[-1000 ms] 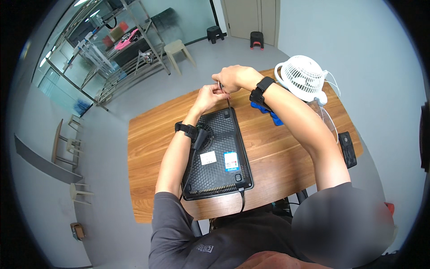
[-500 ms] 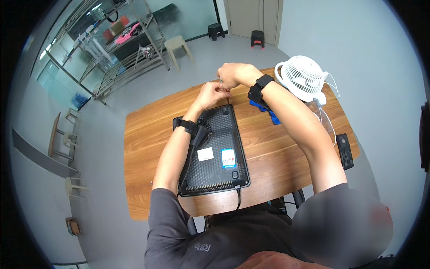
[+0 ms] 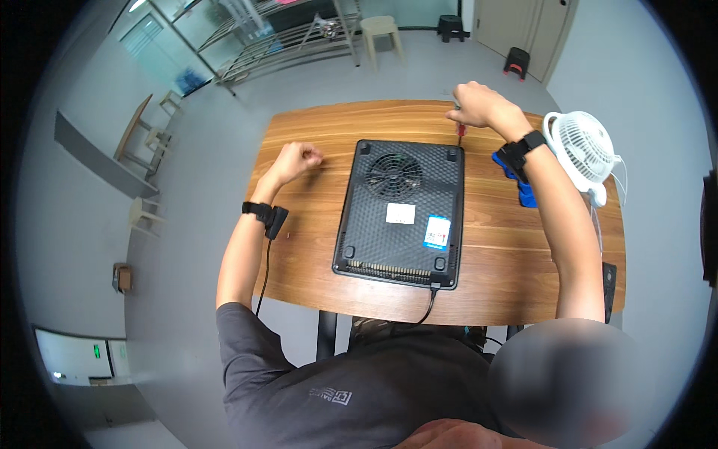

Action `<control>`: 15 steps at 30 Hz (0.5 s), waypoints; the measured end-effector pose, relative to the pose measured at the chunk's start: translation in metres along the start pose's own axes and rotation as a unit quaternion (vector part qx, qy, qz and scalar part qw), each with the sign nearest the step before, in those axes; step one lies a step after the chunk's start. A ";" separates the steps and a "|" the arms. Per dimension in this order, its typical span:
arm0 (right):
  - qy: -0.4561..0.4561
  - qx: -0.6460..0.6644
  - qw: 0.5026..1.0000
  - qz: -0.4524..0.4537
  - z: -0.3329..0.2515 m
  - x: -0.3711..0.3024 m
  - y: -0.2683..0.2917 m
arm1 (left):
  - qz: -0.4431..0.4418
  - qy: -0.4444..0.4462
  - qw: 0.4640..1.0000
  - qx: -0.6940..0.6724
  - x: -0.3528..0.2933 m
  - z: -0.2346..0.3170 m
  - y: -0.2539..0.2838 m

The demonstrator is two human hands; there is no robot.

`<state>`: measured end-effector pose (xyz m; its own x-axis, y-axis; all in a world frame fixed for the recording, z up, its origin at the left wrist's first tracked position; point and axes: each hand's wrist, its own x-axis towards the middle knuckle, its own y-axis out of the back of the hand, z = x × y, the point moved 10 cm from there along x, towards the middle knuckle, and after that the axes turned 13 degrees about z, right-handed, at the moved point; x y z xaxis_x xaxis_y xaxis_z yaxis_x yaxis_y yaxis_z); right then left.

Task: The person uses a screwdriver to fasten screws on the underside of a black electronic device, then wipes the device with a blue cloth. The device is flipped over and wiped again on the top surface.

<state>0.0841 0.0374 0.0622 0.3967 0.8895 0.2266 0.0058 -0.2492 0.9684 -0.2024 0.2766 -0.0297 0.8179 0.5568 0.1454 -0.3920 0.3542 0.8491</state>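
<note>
A flat black appliance that looks like an induction cooktop (image 3: 374, 232) lies underside up on the wooden table (image 3: 493, 254), showing its round fan vent, corner feet and two stickers. Beyond its far right corner, my right hand (image 3: 479, 105) is closed around a screwdriver (image 3: 461, 130) with a red handle. The shaft points down near that corner; whether the tip touches anything is too small to tell. Off to the left of the cooktop, my left hand (image 3: 293, 162) hovers above the table with curled, pinched fingers. Anything between them is hidden.
A white fan (image 3: 587, 146) stands at the table's right end, with blue items (image 3: 516, 176) beside it. A black remote-like object (image 3: 609, 288) lies at the right edge. The cooktop's cord (image 3: 431, 305) hangs over the near edge. A small speck (image 3: 289, 235) lies at left.
My left hand has moved away from the cooktop's far right corner to the left. My right hand stays near that corner, and the red screwdriver handle now shows. The view has shifted.
</note>
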 end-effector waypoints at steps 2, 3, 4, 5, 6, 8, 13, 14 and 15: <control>-0.003 -0.002 1.000 0.002 -0.002 0.004 -0.002 | -0.016 0.029 0.998 0.045 -0.035 -0.030 0.009; -0.004 -0.005 1.000 0.000 -0.002 0.005 -0.004 | -0.011 0.042 0.998 0.038 -0.052 -0.041 0.014; -0.006 -0.007 1.000 -0.002 -0.004 0.006 -0.006 | -0.006 0.055 0.998 0.031 -0.069 -0.050 0.018; -0.011 -0.015 1.000 -0.001 -0.007 0.006 -0.005 | -0.003 0.069 0.997 0.023 -0.087 -0.056 0.021; -0.015 -0.023 1.000 0.001 -0.011 0.005 -0.001 | -0.001 0.074 0.997 0.037 -0.105 -0.060 0.024; -0.024 -0.024 0.999 0.005 -0.009 0.005 0.002 | 0.008 0.088 0.994 0.066 -0.130 -0.064 0.031; -0.028 -0.018 0.999 -0.022 -0.005 0.008 -0.005 | 0.017 0.131 0.990 0.054 -0.175 -0.072 0.028; -0.024 -0.020 0.999 -0.018 -0.006 0.009 -0.005 | 0.017 0.140 0.989 0.051 -0.181 -0.075 0.023; -0.020 -0.022 0.999 -0.014 -0.007 0.009 -0.004 | 0.029 0.131 0.989 0.055 -0.184 -0.074 0.021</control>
<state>0.0814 0.0490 0.0607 0.4328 0.8798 0.1965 -0.0230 -0.2071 0.9780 -0.3921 0.2375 -0.0762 0.6531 0.7540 0.0706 -0.3743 0.2404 0.8956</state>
